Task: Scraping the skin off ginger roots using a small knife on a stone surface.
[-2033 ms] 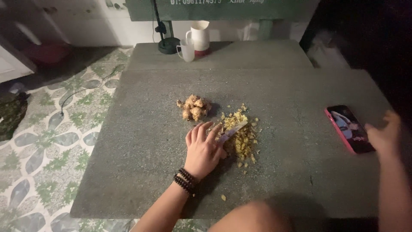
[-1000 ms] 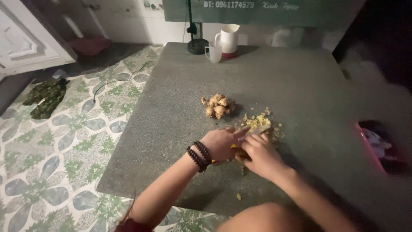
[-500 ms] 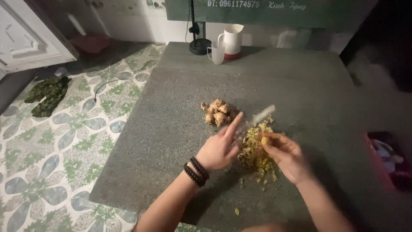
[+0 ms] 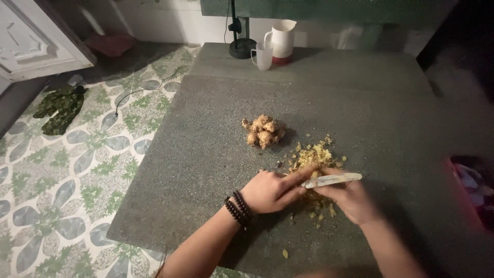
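Knife [image 4: 332,180] now lowered flat between both hands [image 4: 272,190], probably over yellow shavings [image 4: 314,157].

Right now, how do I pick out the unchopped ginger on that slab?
Start at the grey stone table. Near its middle, up-left of the yellow chopped pile by the right hand holding the knife, sits the ginger clump. It is knobbly, tan and whole, not yellow bits.

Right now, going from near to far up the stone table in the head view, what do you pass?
Fallen yellow scrap → left hand → chopped yellow pile → whole ginger pieces → white mug → white jug.
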